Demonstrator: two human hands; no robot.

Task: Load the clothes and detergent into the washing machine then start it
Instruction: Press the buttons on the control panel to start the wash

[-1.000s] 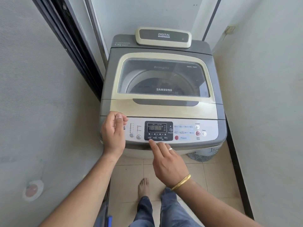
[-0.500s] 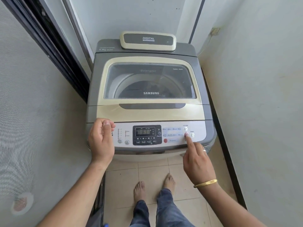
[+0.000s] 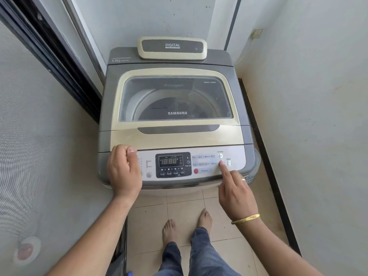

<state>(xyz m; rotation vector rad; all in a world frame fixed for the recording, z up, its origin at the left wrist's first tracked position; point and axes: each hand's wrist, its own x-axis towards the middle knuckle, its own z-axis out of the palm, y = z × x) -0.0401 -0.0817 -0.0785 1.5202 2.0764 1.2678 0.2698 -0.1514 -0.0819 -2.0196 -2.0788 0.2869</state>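
A top-loading Samsung washing machine (image 3: 175, 108) stands in a narrow tiled nook, its glass lid (image 3: 176, 99) closed. The left hand (image 3: 124, 172) rests on the control panel's (image 3: 207, 162) left end, fingers curled loosely, holding nothing. The right hand (image 3: 236, 193) points its index finger onto a red button (image 3: 221, 162) beside the power button (image 3: 229, 163), other fingers folded. The display (image 3: 169, 161) is lit.

r index fingertip (image 3: 221, 165) on red btn (image 3: 221, 162), prob pressing; lid (image 3: 175, 134) shut.
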